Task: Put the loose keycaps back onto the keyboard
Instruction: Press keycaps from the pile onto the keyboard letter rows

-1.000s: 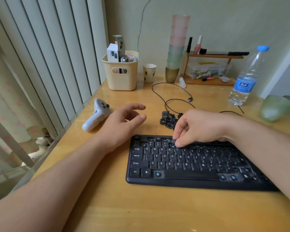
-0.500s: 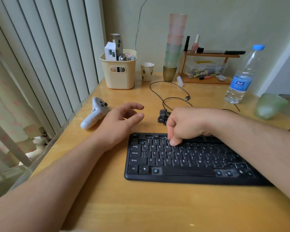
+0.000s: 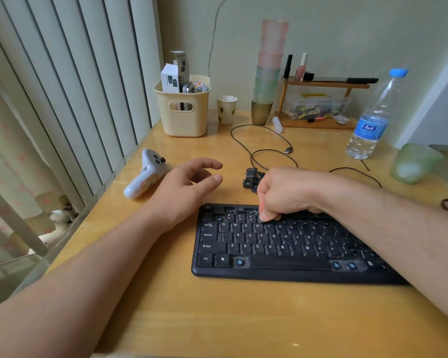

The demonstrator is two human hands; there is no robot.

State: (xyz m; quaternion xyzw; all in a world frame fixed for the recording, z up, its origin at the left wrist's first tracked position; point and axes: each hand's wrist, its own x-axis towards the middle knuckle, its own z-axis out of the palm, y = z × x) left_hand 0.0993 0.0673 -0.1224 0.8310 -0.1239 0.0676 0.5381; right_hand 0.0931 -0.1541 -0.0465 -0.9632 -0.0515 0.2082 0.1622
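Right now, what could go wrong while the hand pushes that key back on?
1. The right hand is curled over the number row of the keyboard and hides the spot, so the cap might sit crooked or on the wrong post.
2. The loose keycaps lie right behind that hand; pulling back could scatter them.
3. The left hand rests beside the keyboard, not on it, so hard pushing might slide it.

A glossy wooden table (image 3: 217,319) stands against a pale green wall (image 3: 347,27) (a thin crack runs up it), with white vertical blinds (image 3: 70,81) at left.
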